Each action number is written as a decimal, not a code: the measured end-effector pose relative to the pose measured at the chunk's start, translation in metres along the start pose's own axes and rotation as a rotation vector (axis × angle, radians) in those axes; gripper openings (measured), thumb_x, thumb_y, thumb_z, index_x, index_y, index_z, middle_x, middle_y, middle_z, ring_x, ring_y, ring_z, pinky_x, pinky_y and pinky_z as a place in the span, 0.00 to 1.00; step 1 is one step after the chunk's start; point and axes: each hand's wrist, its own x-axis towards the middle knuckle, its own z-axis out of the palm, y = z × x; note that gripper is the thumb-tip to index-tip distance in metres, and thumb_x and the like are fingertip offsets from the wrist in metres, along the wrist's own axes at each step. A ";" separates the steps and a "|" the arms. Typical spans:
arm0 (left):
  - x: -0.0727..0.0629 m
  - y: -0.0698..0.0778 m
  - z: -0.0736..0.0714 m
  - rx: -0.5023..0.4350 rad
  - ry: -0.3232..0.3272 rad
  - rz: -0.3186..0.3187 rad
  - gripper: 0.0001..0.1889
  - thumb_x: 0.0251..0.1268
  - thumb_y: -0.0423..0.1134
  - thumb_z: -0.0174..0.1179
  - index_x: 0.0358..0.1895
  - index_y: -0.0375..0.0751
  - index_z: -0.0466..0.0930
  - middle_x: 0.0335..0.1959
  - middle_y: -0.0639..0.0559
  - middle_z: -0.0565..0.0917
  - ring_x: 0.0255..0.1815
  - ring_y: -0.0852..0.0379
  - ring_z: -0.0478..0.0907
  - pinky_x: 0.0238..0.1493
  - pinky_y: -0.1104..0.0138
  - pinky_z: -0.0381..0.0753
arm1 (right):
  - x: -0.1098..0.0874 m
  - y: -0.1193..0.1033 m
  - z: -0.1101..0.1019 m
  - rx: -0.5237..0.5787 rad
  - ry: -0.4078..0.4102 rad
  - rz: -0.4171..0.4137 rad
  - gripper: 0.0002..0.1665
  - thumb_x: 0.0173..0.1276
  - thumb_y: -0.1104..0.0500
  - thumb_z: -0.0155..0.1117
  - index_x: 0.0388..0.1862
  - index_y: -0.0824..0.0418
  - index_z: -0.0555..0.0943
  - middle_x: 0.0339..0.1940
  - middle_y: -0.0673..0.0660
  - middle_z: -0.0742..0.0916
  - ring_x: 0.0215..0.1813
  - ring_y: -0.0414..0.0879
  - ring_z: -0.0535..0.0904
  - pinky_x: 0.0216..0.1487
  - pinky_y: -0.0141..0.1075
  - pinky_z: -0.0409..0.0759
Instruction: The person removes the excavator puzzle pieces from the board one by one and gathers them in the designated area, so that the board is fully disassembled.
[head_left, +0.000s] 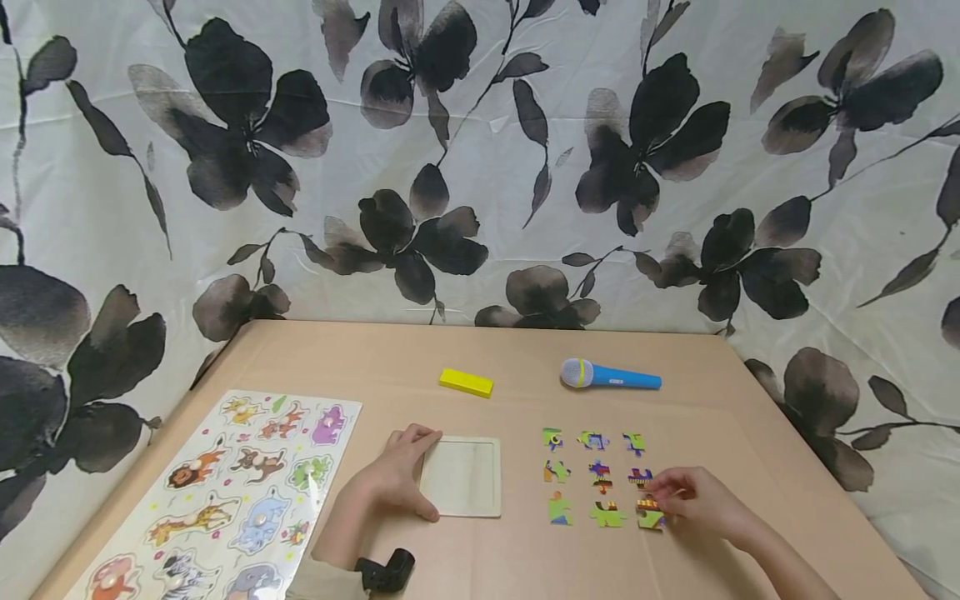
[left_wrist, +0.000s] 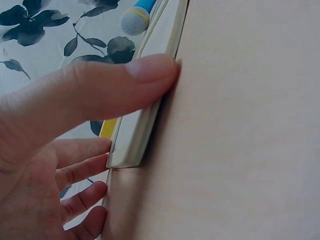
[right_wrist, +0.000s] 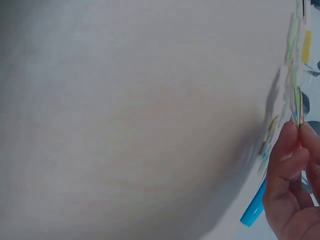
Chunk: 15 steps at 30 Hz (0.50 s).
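My left hand holds a small cream puzzle tray at its left side. In the left wrist view the thumb lies along one edge and fingertips touch a corner. My right hand pinches a jigsaw piece between thumb and fingertips, at the near right of the laid-out pieces. The right wrist view shows the held piece edge-on. Several other colourful jigsaw pieces, such as a green one and a purple-and-red one, lie in rows on the table, right of the tray.
A yellow block and a blue toy microphone lie towards the back of the table. On the left is a large animal picture board. Behind the table hangs a floral cloth.
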 end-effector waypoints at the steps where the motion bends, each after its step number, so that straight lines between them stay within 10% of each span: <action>1: 0.000 0.000 0.000 0.001 -0.001 -0.001 0.56 0.21 0.45 0.79 0.65 0.34 0.62 0.60 0.46 0.63 0.58 0.46 0.58 0.57 0.50 0.66 | 0.000 0.002 -0.001 0.002 -0.005 0.002 0.11 0.59 0.69 0.60 0.40 0.76 0.77 0.32 0.58 0.81 0.32 0.42 0.73 0.27 0.31 0.76; 15: -0.001 -0.001 0.000 -0.010 -0.008 0.002 0.55 0.22 0.45 0.79 0.65 0.34 0.62 0.60 0.46 0.63 0.57 0.46 0.57 0.57 0.50 0.67 | 0.003 0.012 -0.004 0.022 -0.030 0.055 0.12 0.59 0.69 0.60 0.41 0.76 0.77 0.31 0.57 0.82 0.30 0.41 0.72 0.26 0.31 0.74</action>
